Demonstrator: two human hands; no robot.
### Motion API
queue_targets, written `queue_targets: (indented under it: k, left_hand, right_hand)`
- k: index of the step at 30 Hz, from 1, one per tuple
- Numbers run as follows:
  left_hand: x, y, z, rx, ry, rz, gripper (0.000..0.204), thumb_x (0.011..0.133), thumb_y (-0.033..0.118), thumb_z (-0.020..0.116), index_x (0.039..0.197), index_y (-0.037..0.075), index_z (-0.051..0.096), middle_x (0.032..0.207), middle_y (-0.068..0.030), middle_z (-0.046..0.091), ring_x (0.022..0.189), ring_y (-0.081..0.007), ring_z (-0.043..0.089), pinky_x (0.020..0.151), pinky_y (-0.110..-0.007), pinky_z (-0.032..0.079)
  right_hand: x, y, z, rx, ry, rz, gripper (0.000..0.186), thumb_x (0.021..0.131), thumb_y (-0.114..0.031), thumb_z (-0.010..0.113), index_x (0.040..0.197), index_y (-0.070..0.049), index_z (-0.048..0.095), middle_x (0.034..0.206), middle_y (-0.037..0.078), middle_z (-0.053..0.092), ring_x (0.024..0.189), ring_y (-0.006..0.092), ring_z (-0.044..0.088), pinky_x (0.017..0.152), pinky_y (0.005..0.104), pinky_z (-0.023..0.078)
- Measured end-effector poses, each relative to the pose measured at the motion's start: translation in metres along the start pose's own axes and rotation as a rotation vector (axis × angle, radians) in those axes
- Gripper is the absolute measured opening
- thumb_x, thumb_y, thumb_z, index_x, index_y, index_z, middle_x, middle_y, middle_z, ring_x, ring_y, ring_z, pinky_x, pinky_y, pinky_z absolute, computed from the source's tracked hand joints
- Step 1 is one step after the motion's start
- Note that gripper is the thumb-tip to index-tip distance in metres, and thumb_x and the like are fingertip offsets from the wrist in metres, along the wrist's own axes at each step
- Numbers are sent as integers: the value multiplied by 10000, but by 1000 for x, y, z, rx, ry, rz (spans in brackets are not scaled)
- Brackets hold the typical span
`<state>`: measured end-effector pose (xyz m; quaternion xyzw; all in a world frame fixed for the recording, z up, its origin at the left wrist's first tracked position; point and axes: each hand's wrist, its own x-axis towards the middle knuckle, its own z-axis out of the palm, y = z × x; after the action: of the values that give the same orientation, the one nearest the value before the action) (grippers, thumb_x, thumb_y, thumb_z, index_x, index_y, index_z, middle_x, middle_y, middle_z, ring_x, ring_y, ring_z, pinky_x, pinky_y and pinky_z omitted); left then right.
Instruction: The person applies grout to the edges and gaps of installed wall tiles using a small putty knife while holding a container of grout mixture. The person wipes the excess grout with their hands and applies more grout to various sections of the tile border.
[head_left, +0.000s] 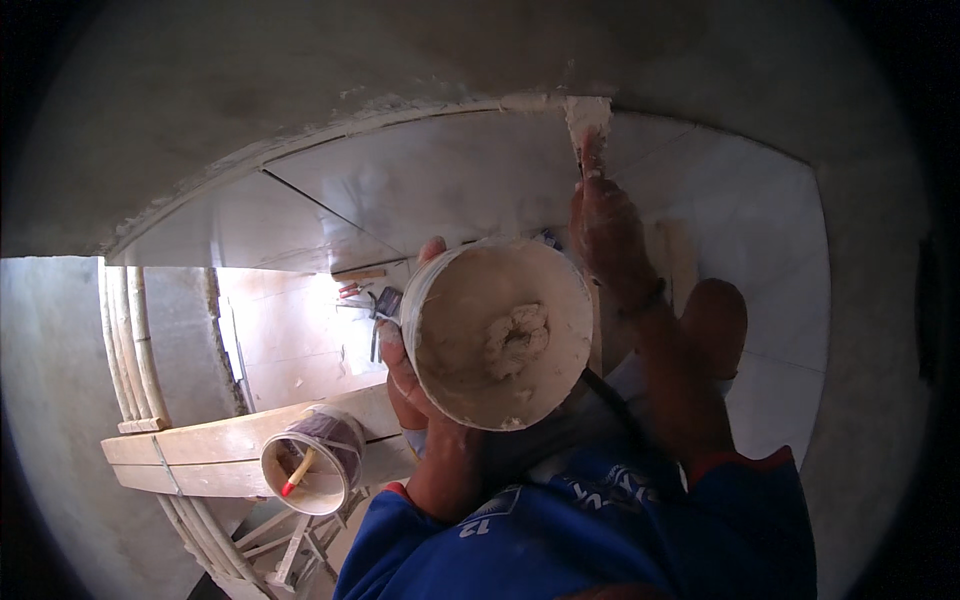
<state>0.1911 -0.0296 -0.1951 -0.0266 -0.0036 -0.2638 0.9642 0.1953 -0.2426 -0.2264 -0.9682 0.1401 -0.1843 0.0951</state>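
Right grip (608,228) clamped on putty knife (587,116); left grip (402,372) clasped wide around bucket (448,325).

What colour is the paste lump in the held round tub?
Pale cream paste lump, best in head view.

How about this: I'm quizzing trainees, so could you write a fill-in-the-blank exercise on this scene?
The left grip holds a round, off-white, paste-smeared container; the flat, paste-coated scraper is in the ____ grip.
The yellow handle inside the round, purple-and-white bucket has a ____ tip.
The person's short-sleeved shirt is mainly ____.

Missing words: right; red; blue.
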Motion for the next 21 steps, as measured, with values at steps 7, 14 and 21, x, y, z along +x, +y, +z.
queue_targets:
  k: [7,14,21]
  left_hand:
    - [0,-6,-5,144,11,-3,834,843,593,434,1448,67,202,1364,-171,412,1274,-332,401,1054,-486,345]
    - [-4,2,5,285,97,42,821,830,580,444,1445,79,229,1368,-154,412,1259,-325,415,1045,-475,357]
    - [-3,-1,6,-81,-41,65,794,833,561,454,1428,74,255,1349,-163,427,1254,-328,417,1044,-477,357]
  right_hand:
    - [21,14,-63,-9,-238,-151,471,871,-76,511,1320,31,414,1055,214,585,698,334,558,660,405,477]
    - [1,24,-53,13,111,-369,488,866,-70,536,1309,75,395,913,244,605,729,347,607,646,413,490]
    - [10,-27,6,205,129,-22,504,918,-77,467,1386,28,309,1067,273,576,890,382,610,738,424,495]
